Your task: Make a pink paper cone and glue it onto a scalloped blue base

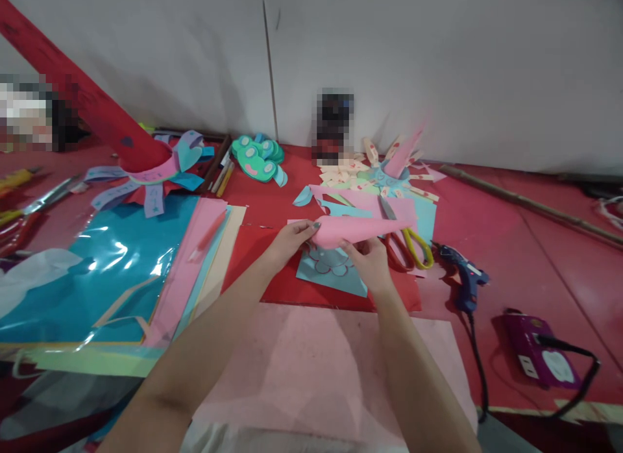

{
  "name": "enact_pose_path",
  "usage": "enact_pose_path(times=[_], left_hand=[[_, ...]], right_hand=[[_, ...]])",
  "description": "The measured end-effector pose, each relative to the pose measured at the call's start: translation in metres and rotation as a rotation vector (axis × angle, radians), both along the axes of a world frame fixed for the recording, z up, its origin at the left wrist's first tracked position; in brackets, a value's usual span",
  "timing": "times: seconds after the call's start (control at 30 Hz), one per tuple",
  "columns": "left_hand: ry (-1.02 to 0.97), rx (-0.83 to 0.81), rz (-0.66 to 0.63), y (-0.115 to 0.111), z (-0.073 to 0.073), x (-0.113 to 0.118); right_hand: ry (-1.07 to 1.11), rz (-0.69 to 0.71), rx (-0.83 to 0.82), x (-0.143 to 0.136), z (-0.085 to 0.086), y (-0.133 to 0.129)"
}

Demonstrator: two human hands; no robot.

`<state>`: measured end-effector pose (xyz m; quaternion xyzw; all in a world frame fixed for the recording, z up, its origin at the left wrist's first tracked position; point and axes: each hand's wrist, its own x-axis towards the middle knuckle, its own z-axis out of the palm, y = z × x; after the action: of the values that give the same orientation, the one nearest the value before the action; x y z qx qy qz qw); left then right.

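Observation:
A pink paper cone [348, 230] lies sideways between my two hands, its tip pointing right. My left hand [296, 237] pinches the wide end, thumb on top. Lower down, my right hand [366, 257] grips the cone's underside near the middle. Beneath it rests a light blue paper [331, 271] with a flower outline drawn on it, partly covered by the cone and hands. That sheet sits on a red sheet [272, 271]. Just right of the cone are scissors [419, 248] with red and yellow handles, partly hidden behind its tip.
A blue glue gun [464, 278] lies at right, near a purple power box [540, 349] with a black cord. Green paper cutouts [259, 158] and a paper flower with a pink cone [402, 161] are along the wall. Coloured sheets [126, 265] and a red cone [97, 96] occupy the left.

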<state>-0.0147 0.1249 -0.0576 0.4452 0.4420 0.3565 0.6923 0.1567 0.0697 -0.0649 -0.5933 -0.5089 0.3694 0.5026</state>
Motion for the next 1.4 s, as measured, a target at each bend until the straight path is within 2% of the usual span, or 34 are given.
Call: enact_pose_path(times=[0.13,0.2,0.37,0.4,0.47,0.6,0.8,1.0,1.07,1.17,1.23,1.3,1.37,1.4], left_hand=[[-0.099,-0.102,0.018,-0.001,0.001,-0.001],[-0.170,-0.133,0.065,0.000,-0.001,-0.002],[-0.323,-0.188,0.215,0.002,-0.006,-0.005],[-0.337,-0.198,0.237,0.003,-0.007,-0.005],[-0.353,-0.202,0.274,0.003,-0.009,-0.006],[-0.391,-0.182,0.311,0.005,-0.012,-0.006],[-0.473,-0.240,0.310,0.006,-0.014,-0.006],[-0.460,-0.265,0.290,0.005,-0.008,-0.003],[-0.459,-0.267,0.289,0.005,-0.006,-0.002],[-0.471,-0.259,0.301,0.004,-0.004,-0.003],[-0.481,-0.253,0.311,0.003,-0.004,-0.004],[-0.489,-0.247,0.331,0.002,-0.004,-0.004],[-0.493,-0.234,0.365,0.002,-0.005,-0.004],[-0.494,-0.223,0.388,0.002,-0.004,-0.004]], right_hand=[[0.027,-0.008,0.013,0.000,0.001,0.002],[-0.007,-0.068,0.033,0.004,0.005,0.004],[-0.307,-0.467,0.111,0.037,0.009,0.005],[-0.386,-0.543,0.091,0.046,0.008,0.004],[-0.568,-0.593,-0.017,0.061,0.004,0.002],[-0.675,-0.608,-0.245,0.075,-0.007,-0.002],[-0.762,-0.513,-0.312,0.078,-0.011,0.000],[-0.518,-0.620,-0.356,0.079,-0.007,0.008],[-0.416,-0.699,-0.259,0.074,-0.003,0.010],[-0.117,-0.742,-0.013,0.057,0.008,0.014],[0.137,-0.636,0.062,0.037,0.019,0.015],[0.324,-0.426,0.102,0.013,0.029,0.015],[0.416,-0.259,0.116,-0.011,0.033,0.014],[0.434,-0.219,0.125,-0.022,0.032,0.013]])
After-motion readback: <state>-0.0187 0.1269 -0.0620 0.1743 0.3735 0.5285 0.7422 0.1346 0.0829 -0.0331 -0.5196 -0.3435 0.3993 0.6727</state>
